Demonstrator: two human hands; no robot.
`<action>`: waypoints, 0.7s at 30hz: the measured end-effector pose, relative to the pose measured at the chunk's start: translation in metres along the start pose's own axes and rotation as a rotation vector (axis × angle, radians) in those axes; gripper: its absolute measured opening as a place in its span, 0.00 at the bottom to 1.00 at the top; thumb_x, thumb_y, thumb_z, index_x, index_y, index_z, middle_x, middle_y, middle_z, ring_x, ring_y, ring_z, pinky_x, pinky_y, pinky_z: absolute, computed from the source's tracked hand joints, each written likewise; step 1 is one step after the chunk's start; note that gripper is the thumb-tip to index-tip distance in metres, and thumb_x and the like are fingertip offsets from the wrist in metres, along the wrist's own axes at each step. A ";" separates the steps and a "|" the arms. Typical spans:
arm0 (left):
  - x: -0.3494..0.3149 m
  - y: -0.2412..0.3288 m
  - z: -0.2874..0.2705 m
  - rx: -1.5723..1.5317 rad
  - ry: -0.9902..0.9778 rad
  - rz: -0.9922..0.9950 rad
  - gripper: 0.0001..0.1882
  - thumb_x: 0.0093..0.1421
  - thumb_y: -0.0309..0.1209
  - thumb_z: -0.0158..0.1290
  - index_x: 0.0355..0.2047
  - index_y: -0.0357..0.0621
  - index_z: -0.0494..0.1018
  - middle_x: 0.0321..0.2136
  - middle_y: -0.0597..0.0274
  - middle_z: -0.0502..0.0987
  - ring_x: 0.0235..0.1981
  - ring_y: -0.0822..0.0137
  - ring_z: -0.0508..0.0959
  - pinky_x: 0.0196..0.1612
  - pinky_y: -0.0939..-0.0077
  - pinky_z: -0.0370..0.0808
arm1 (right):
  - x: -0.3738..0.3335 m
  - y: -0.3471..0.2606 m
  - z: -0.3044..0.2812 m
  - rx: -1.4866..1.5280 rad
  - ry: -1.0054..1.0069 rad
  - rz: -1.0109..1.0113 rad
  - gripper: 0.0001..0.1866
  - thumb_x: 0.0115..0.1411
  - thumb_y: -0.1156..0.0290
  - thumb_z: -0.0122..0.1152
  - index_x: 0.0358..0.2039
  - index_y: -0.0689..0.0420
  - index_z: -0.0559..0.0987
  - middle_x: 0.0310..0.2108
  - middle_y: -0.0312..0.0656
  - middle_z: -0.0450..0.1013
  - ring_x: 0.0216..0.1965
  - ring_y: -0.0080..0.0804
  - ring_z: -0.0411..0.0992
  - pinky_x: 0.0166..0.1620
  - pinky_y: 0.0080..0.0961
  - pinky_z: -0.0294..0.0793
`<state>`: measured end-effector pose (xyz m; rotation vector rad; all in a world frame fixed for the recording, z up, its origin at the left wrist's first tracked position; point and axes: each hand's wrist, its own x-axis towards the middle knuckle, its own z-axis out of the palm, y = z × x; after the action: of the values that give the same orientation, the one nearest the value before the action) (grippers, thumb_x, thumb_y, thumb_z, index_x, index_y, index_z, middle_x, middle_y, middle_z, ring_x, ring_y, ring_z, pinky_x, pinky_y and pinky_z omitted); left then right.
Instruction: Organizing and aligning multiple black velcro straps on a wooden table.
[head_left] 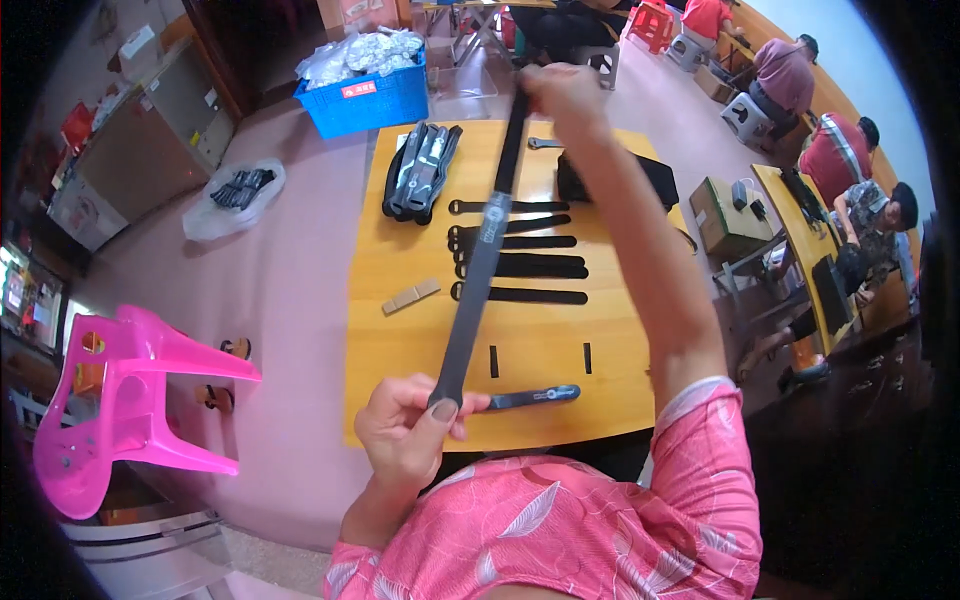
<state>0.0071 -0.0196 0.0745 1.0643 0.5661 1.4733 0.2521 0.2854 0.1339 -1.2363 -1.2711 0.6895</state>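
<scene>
A long grey-and-black strap (478, 270), with pale printing near its middle, is stretched between my two hands over the table. My left hand (410, 425) pinches its near end between thumb and fingers. Far out at the table's back edge, my right hand (568, 95) is closed on its other end. Just right of my left hand lies a folded strap (545, 396) with a printed band. Several black straps (530, 296) with end rings lie in a row across the table's middle. At the back left sits a pile of bundled straps (420, 170), partly wrapped in printed bands.
The wooden table (400, 360) also bears a light brown strip (411, 297), two short black strips (493, 362) and a black bag-like thing (650, 185). Around it stand a blue crate (365, 105), a pink chair (140, 425) and a cardboard box (725, 215). Other people work at right.
</scene>
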 end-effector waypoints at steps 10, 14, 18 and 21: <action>-0.029 0.024 -0.049 -0.027 -0.008 -0.046 0.11 0.53 0.21 0.60 0.35 0.32 0.71 0.22 0.45 0.76 0.21 0.62 0.76 0.27 0.69 0.76 | -0.016 -0.029 -0.129 0.105 -0.074 -0.059 0.12 0.64 0.63 0.56 0.29 0.57 0.77 0.17 0.33 0.70 0.15 0.18 0.67 0.18 0.16 0.66; -0.020 0.019 -0.050 -0.151 -0.021 -0.069 0.12 0.51 0.20 0.59 0.36 0.31 0.72 0.22 0.46 0.75 0.20 0.62 0.75 0.28 0.61 0.76 | -0.082 -0.021 -0.146 -0.183 -0.296 0.157 0.13 0.62 0.62 0.59 0.25 0.56 0.77 0.16 0.31 0.68 0.15 0.17 0.67 0.18 0.16 0.65; -0.011 0.016 -0.055 -0.234 -0.068 -0.027 0.14 0.51 0.20 0.59 0.38 0.30 0.72 0.22 0.46 0.75 0.19 0.62 0.75 0.27 0.62 0.75 | -0.110 0.046 -0.153 -0.355 -0.524 0.332 0.13 0.61 0.67 0.58 0.21 0.59 0.74 0.16 0.35 0.70 0.17 0.21 0.71 0.20 0.18 0.69; -0.010 0.019 -0.058 -0.239 -0.115 -0.031 0.15 0.51 0.21 0.60 0.39 0.29 0.72 0.22 0.47 0.75 0.18 0.61 0.75 0.25 0.63 0.75 | -0.111 0.120 -0.157 -0.325 -0.481 0.478 0.12 0.59 0.71 0.57 0.21 0.62 0.74 0.16 0.38 0.70 0.19 0.24 0.74 0.20 0.22 0.70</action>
<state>-0.0534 -0.0204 0.0597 0.9406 0.3152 1.4031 0.4017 0.1690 0.0100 -1.7386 -1.5329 1.2142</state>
